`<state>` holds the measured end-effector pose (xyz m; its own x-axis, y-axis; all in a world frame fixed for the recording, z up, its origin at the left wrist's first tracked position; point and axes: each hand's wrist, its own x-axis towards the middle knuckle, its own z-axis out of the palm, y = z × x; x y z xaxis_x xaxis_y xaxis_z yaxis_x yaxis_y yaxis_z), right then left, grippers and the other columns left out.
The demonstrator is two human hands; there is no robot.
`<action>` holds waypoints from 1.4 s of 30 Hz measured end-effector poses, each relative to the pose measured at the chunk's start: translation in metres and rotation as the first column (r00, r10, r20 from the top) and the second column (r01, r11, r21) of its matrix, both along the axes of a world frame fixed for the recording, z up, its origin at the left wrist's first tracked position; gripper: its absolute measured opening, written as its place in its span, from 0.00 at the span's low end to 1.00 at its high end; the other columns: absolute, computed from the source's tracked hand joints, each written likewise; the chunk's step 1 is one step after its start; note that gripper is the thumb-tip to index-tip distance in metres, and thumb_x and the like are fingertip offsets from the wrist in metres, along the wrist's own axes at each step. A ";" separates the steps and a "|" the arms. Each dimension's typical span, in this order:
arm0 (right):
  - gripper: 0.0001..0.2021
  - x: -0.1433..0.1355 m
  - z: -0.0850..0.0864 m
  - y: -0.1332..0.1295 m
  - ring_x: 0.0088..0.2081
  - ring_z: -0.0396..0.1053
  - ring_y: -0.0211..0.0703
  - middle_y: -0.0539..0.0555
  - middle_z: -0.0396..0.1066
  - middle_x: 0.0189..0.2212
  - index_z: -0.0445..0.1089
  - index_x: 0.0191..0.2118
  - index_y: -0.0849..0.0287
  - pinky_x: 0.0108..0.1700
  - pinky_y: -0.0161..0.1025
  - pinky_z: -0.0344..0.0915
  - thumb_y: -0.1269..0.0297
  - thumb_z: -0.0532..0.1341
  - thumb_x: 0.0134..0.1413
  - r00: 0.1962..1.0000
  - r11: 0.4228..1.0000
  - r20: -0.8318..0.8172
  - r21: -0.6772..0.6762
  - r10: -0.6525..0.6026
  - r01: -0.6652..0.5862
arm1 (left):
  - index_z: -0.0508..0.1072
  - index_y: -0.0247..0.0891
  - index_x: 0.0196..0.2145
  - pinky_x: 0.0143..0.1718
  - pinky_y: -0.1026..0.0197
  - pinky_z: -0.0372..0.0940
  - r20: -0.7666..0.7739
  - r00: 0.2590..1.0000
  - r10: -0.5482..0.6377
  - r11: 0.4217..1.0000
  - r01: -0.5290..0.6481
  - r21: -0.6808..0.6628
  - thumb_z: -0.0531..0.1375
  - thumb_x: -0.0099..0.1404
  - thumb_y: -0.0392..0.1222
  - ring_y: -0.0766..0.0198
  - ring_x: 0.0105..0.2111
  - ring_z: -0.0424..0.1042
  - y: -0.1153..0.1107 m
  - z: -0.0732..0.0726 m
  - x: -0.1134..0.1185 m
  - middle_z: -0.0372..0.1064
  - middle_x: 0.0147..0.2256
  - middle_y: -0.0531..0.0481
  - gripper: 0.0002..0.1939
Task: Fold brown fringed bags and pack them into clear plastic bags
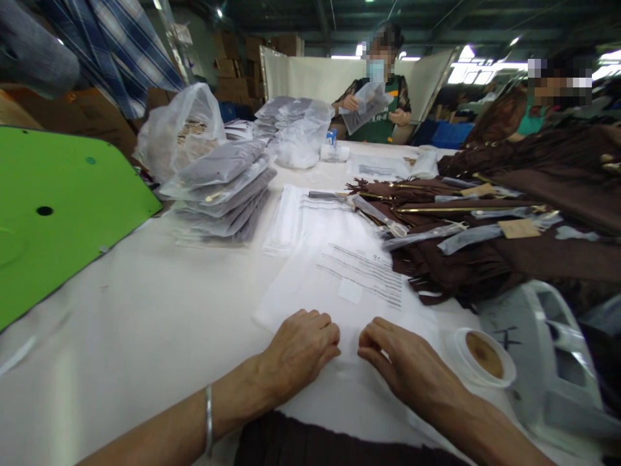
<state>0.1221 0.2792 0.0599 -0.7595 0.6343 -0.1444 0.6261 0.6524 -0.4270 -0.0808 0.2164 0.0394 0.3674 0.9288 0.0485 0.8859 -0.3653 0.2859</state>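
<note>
A translucent plastic bag (349, 291) printed with dark lines of text lies on the table in front of me. My left hand (310, 343) is closed on the bag, thumb and fingers pinched together. Just to its right, my right hand (388, 349) pinches the same bag, with a small gap between the two hands. Below them, at the near edge, dark brown pleated fabric (330, 443) shows; whether part of it is inside the bag I cannot tell. Further flat white bags (286, 223) lie beyond.
Bagged dark garments (223, 194) are stacked on the left, beside a green board (58, 213). Brown fringed garments (485, 239) with tags pile up at right. A tape roll (485, 356) and a grey plastic dispenser (538, 362) stand near my right arm. Across the table, a co-worker (378, 110) holds a bag.
</note>
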 end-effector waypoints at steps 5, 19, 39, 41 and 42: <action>0.09 -0.003 -0.014 -0.010 0.40 0.66 0.44 0.51 0.69 0.36 0.69 0.37 0.56 0.41 0.39 0.60 0.70 0.67 0.49 0.999 0.996 -0.009 -0.081 0.035 -0.035 | 0.69 0.40 0.39 0.42 0.55 0.60 0.036 0.999 -0.002 0.999 0.004 -0.052 0.64 0.63 0.39 0.57 0.41 0.65 0.005 0.000 -0.011 0.68 0.41 0.51 0.09; 0.08 -0.009 -0.017 -0.003 0.36 0.64 0.41 0.48 0.67 0.34 0.67 0.35 0.56 0.38 0.37 0.57 0.66 0.65 0.48 0.998 0.980 -0.046 -0.193 -0.051 0.042 | 0.69 0.40 0.34 0.41 0.57 0.58 0.061 0.997 -0.052 0.997 0.055 -0.046 0.65 0.63 0.39 0.59 0.40 0.64 0.017 -0.006 -0.010 0.67 0.37 0.53 0.06; 0.08 -0.018 0.002 0.008 0.39 0.68 0.45 0.52 0.70 0.36 0.69 0.39 0.57 0.40 0.39 0.60 0.61 0.63 0.55 0.999 0.994 -0.007 -0.104 -0.034 0.033 | 0.71 0.38 0.32 0.36 0.57 0.62 -0.012 0.999 0.036 0.998 -0.036 -0.047 0.54 0.71 0.41 0.59 0.34 0.70 0.021 0.006 -0.006 0.71 0.32 0.51 0.11; 0.07 -0.022 0.002 0.004 0.36 0.69 0.45 0.53 0.71 0.34 0.70 0.34 0.58 0.38 0.40 0.59 0.66 0.56 0.61 0.996 1.000 0.087 -0.013 -0.010 0.011 | 0.70 0.38 0.31 0.35 0.58 0.63 0.000 0.998 0.067 0.997 -0.066 -0.045 0.54 0.71 0.41 0.59 0.33 0.70 0.017 0.007 -0.006 0.71 0.32 0.51 0.11; 0.11 -0.023 0.001 0.003 0.35 0.69 0.44 0.53 0.71 0.32 0.70 0.32 0.58 0.37 0.39 0.59 0.68 0.53 0.62 0.993 1.000 0.114 0.001 -0.010 0.010 | 0.70 0.38 0.31 0.34 0.59 0.63 0.014 0.997 0.076 0.996 -0.075 -0.048 0.54 0.71 0.41 0.60 0.32 0.71 0.014 0.008 -0.007 0.71 0.31 0.52 0.11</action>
